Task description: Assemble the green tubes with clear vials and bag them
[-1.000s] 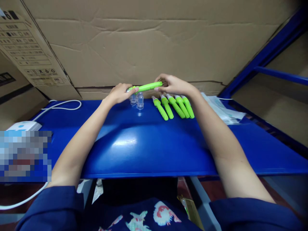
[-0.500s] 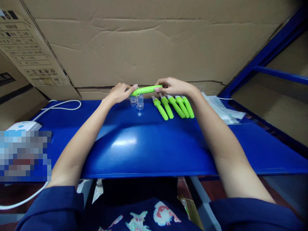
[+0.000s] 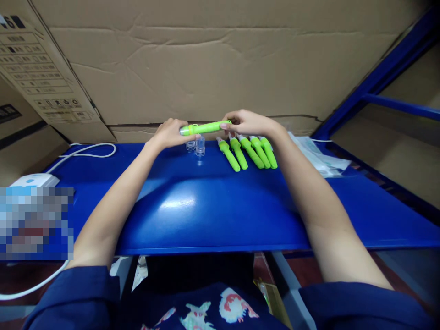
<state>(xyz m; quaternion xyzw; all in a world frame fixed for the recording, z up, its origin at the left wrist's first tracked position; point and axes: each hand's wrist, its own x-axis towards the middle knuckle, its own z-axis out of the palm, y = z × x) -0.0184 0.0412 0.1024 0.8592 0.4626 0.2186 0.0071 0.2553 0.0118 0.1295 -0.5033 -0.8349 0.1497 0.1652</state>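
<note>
Your left hand (image 3: 171, 133): arm outstretched, fingers pinching the green pen's (image 3: 205, 127) silver-tipped end | pen: level above two clear vials (image 3: 195, 145) on the blue bench (image 3: 213, 201) | your right hand (image 3: 248, 123): fingertips pinching its other end, over five green pens (image 3: 249, 152).

A bright green pen-shaped tube (image 3: 205, 128) lies nearly level above the blue table.

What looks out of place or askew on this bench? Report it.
Nothing stands out. Both hands, left hand and right hand, hold one green pen level above the clear vials. Five green pens lie in a tidy row on the blue table.
</note>
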